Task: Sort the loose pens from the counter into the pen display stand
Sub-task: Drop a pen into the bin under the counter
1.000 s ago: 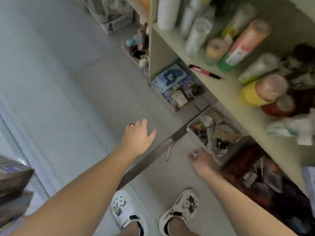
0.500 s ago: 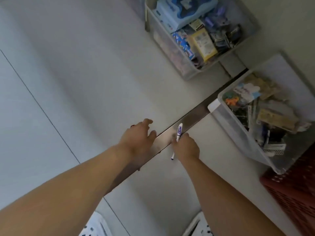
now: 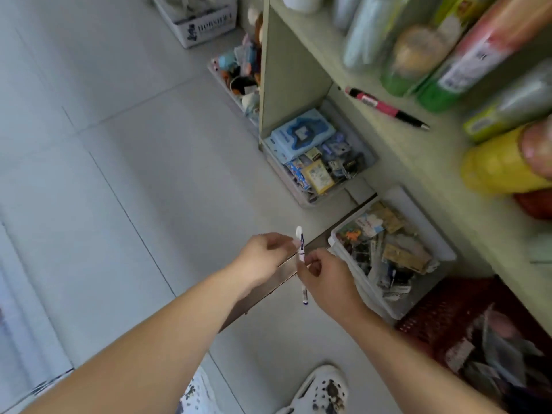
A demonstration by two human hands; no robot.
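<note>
Right hand (image 3: 325, 279) pinches the white pen (image 3: 301, 255) mid-barrel; left hand (image 3: 263, 258) fingertips pinch its cap. Probably light, stiff, slick; hold mid-barrel.

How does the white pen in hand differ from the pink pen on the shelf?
The white pen has blue markings; the pink pen has a black end. The white pen stands nearly upright, pinched by the left hand and right hand; the pink pen lies flat on the shelf, untouched. Both are slim pens.
</note>
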